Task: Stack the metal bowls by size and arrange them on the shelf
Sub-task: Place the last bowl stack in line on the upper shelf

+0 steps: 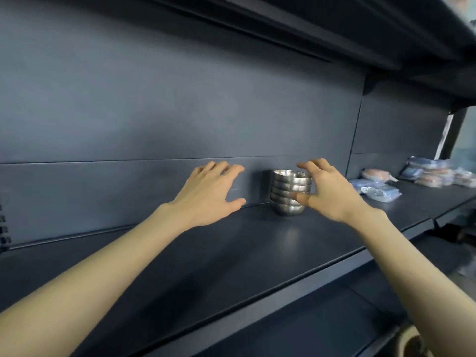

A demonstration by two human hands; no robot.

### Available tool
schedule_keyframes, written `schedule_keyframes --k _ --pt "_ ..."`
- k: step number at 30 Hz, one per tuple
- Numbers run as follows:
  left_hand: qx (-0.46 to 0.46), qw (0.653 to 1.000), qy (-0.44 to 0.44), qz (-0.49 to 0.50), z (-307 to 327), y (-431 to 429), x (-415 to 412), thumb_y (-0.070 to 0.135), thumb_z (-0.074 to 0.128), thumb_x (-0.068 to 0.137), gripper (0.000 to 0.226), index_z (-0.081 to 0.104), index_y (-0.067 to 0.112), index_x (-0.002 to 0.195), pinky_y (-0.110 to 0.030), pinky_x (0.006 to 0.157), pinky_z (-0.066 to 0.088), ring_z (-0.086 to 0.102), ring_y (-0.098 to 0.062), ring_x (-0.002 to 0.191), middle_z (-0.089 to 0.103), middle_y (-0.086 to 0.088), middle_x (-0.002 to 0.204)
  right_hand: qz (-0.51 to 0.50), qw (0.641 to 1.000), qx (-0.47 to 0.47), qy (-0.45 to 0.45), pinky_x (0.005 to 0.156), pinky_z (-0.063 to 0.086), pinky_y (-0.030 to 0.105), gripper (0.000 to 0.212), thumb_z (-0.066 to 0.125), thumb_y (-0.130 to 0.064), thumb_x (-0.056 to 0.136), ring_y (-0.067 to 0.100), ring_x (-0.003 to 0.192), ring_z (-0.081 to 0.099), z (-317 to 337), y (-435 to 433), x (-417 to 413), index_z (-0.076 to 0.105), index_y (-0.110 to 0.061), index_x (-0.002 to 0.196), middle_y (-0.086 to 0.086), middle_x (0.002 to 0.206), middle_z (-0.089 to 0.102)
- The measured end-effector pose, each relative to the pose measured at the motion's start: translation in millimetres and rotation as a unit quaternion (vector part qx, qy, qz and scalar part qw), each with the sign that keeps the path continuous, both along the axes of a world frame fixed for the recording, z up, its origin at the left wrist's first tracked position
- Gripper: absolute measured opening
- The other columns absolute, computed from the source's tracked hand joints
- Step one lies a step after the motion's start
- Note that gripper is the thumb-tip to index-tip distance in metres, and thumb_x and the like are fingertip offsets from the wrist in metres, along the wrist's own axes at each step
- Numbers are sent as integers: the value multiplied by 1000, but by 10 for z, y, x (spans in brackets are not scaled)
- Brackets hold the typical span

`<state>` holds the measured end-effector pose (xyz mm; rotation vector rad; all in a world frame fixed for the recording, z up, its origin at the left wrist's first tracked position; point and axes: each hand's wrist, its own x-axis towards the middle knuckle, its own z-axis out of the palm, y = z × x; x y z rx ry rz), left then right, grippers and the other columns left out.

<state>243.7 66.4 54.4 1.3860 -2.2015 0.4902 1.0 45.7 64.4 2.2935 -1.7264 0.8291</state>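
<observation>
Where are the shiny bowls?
The bowls sit stacked on the shelf against its back wall, right of centre, between the two hands, closer to the right hand.

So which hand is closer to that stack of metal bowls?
Right. The right hand is at the stack of metal bowls, fingers spread around its right side; the left hand hovers open, clearly apart on its left.

The right hand [327,191] covers the right side of the stack of metal bowls [289,193], so whether its fingers touch the metal cannot be told; the count of bowls is unsure, their rims blurring together; the plastic-wrapped packets [381,188] at the far right of the shelf [231,253] are too blurred to identify; both forearms run off the bottom edge; a patterned object [414,342] at the lower right corner is cut off.
</observation>
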Motion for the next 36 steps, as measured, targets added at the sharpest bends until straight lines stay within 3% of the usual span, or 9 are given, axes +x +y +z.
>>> schedule_keyframes --k 8,15,18,24,28,33,36 --pt "50 997 43 29 -260 -734 -968 49 53 90 65 29 23 144 -35 103 31 38 -21 128 43 1 140 40 999 37 8 102 41 47 67 68 -37 87 27 132 38 -146 -869 -900 36 -21 144 2 145 36" --pt "133 977 165 35 -547 -1470 -1390 51 64 82 81 24 22 146 -41 105 37 38 -20 132 39 -1 144 93 991 64 -76 101 40 36 73 71 -42 83 26 128 44 -284 -1686 -1249 37 -17 144 4 139 43" --pt "182 954 235 36 -705 -1737 -1466 53 69 77 94 17 22 149 -41 107 36 37 -20 135 32 -1 149 120 979 93 -133 99 36 28 79 74 -42 80 23 132 42 -372 -1988 -1300 35 -16 145 4 143 42" --pt "239 905 349 44 -944 -2125 -1595 55 77 67 116 5 24 151 -37 112 32 32 -17 138 19 -1 156 177 935 181 -248 101 40 29 103 79 -48 69 18 133 42 -589 -2436 -1375 22 -20 151 -1 148 37" --pt "255 876 405 57 -1104 -2221 -1738 71 77 50 134 0 27 151 -39 114 31 33 -14 138 23 2 155 227 905 228 -278 107 42 40 129 78 -66 46 18 127 50 -685 -2636 -1416 15 -27 151 -3 148 38" --pt "265 837 474 74 -1216 -2273 -1894 75 79 37 147 -1 29 151 -39 114 32 35 -11 137 27 6 154 302 874 256 -283 102 47 32 114 83 -53 56 0 110 57 -778 -2838 -1434 23 -25 148 -11 137 47" --pt "256 813 520 54 -1226 -2294 -1992 52 87 52 130 8 24 150 -32 110 37 45 -6 128 41 8 145 330 853 268 -302 97 49 27 107 81 -48 57 -4 111 54 -814 -2908 -1431 27 -24 146 -15 131 50"
